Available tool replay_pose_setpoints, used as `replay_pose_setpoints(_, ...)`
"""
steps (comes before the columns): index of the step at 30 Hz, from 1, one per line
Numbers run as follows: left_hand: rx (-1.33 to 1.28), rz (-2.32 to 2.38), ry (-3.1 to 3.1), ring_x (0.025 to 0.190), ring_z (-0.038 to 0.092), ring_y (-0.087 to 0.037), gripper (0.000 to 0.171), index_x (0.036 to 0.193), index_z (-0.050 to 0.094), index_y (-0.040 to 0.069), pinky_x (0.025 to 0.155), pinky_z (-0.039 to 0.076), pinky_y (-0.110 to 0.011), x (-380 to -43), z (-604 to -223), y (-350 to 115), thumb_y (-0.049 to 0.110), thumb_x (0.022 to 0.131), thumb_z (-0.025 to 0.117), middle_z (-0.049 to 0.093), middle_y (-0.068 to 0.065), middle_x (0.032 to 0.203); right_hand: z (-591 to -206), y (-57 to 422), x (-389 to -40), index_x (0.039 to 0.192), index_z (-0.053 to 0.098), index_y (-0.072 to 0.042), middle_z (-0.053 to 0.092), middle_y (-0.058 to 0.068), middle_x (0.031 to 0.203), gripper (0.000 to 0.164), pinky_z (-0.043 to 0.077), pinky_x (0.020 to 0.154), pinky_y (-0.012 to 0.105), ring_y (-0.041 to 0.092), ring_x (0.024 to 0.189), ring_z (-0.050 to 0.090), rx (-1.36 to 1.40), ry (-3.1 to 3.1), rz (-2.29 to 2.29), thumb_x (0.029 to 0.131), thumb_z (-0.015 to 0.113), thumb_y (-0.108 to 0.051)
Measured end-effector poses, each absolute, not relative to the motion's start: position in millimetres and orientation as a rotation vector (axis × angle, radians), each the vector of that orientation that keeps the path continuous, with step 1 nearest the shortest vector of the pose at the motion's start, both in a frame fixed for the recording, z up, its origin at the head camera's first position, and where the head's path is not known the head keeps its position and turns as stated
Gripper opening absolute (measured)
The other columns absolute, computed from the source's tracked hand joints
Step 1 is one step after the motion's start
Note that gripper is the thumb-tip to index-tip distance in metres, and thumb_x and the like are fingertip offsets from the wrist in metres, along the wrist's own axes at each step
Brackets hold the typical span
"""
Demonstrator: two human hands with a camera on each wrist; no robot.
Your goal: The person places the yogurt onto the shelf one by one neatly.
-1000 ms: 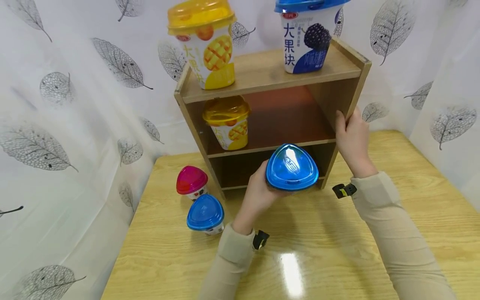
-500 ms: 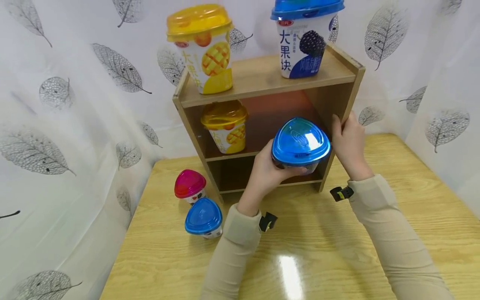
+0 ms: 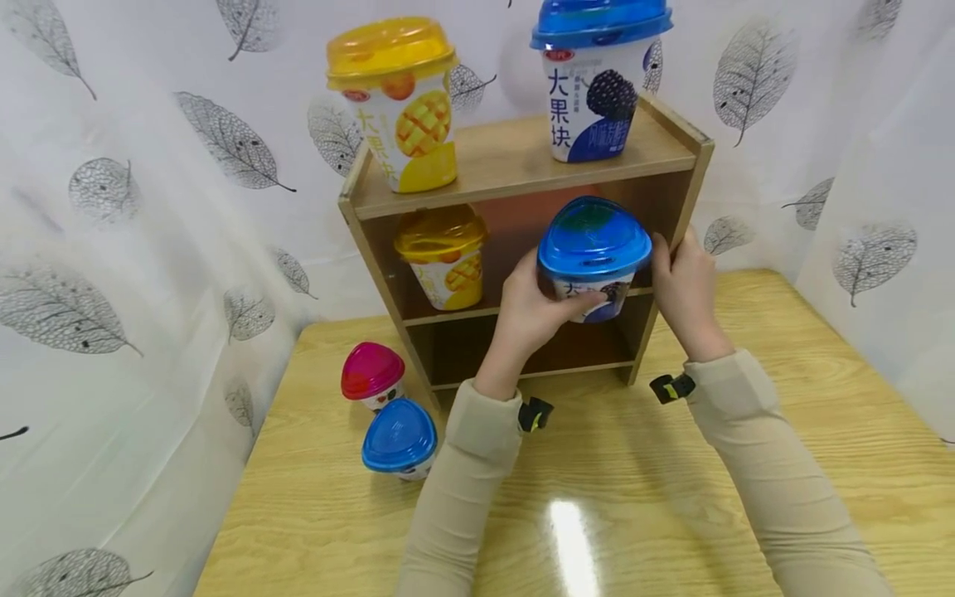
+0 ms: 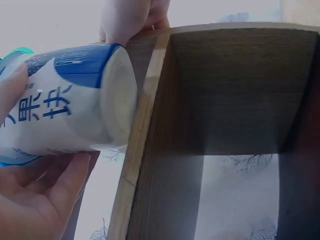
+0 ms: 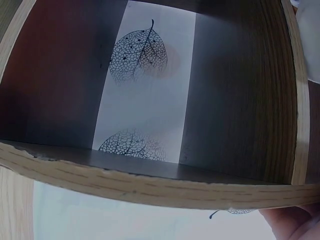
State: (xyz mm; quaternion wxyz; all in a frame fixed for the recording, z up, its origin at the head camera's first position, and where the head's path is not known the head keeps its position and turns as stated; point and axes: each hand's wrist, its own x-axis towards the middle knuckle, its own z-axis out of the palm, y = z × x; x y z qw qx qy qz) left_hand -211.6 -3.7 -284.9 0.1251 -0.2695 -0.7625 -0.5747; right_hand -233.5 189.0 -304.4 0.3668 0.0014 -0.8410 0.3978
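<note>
My left hand (image 3: 528, 311) grips a white yogurt cup (image 3: 597, 308) with a blue lid and blackberry print, its thumb across the front. The cup is upright before the right side of the shelf's middle level; in the left wrist view the cup's (image 4: 75, 100) base is close to a wooden shelf board (image 4: 137, 150). My right hand (image 3: 688, 286) holds the right side panel of the wooden shelf (image 3: 522, 170), thumb inside and the other fingers partly hidden behind it. In the right wrist view only part of that hand (image 5: 295, 222) shows, below the panel edge.
On the shelf top stand a yellow-lidded mango cup (image 3: 403, 124) and a blue-lidded blackberry cup (image 3: 597, 104). Another mango cup (image 3: 448, 269) sits at the middle level's left. A pink-lidded cup (image 3: 373, 371) and a blue-lidded cup (image 3: 400, 435) stand on the table (image 3: 313, 497) left of the shelf.
The left hand has raised the yogurt cup from before the lower shelf opening to the middle level, and its printed front has come into view. The right hand keeps holding the side panel.
</note>
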Motion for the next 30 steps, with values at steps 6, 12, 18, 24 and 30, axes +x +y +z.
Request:
replay_pose_setpoints(6,-0.625,-1.686,-2.308,0.098,0.052,-0.011,0.069,0.124,0.041,0.009,0.08,0.045,-0.023,-215,-285,0,0.028,0.068,0.076,0.055,-0.003,0.113,-306,189,-234,0.106,0.049,0.009,0.056,0.028,0.085,0.034,0.04,0.057,0.046,0.037,0.065,0.049,0.035,-2.158,1.009,0.094,0.04,-0.022)
replay_pose_setpoints(12,-0.513,-1.746,-2.276,0.099,0.053,-0.01,0.065,0.121,0.042,0.01,0.082,0.045,-0.025,-220,-287,5,0.03,0.069,0.075,0.056,-0.003,0.113,-306,189,-234,0.107,0.05,0.008,0.057,0.028,0.087,0.035,0.041,0.059,0.046,0.035,0.067,0.051,0.041,-2.151,1.02,0.093,0.04,-0.022)
replay_pose_setpoints(18,-0.493,-1.798,-2.224,0.097,0.054,-0.01,0.062,0.12,0.044,0.01,0.082,0.045,-0.025,-223,-289,10,0.03,0.07,0.075,0.057,-0.002,0.112,-306,189,-235,0.108,0.049,0.007,0.057,0.028,0.087,0.035,0.042,0.06,0.047,0.036,0.069,0.052,0.041,-2.158,1.017,0.093,0.04,-0.023)
replay_pose_setpoints(24,-0.489,-1.802,-2.174,0.095,0.056,-0.01,0.058,0.117,0.046,0.009,0.08,0.046,-0.025,-229,-290,15,0.027,0.07,0.075,0.058,-0.004,0.11,-307,190,-236,0.104,0.05,0.008,0.057,0.029,0.087,0.033,0.041,0.062,0.051,0.04,0.071,0.052,0.028,-2.144,1.01,0.092,0.041,-0.022)
replay_pose_setpoints(30,-0.485,-1.774,-2.147,0.096,0.055,-0.011,0.058,0.118,0.046,0.008,0.082,0.045,-0.025,-231,-291,18,0.027,0.071,0.074,0.057,-0.004,0.111,-306,190,-235,0.103,0.05,0.009,0.057,0.029,0.087,0.033,0.041,0.061,0.05,0.039,0.07,0.052,0.025,-2.15,1.009,0.093,0.041,-0.02)
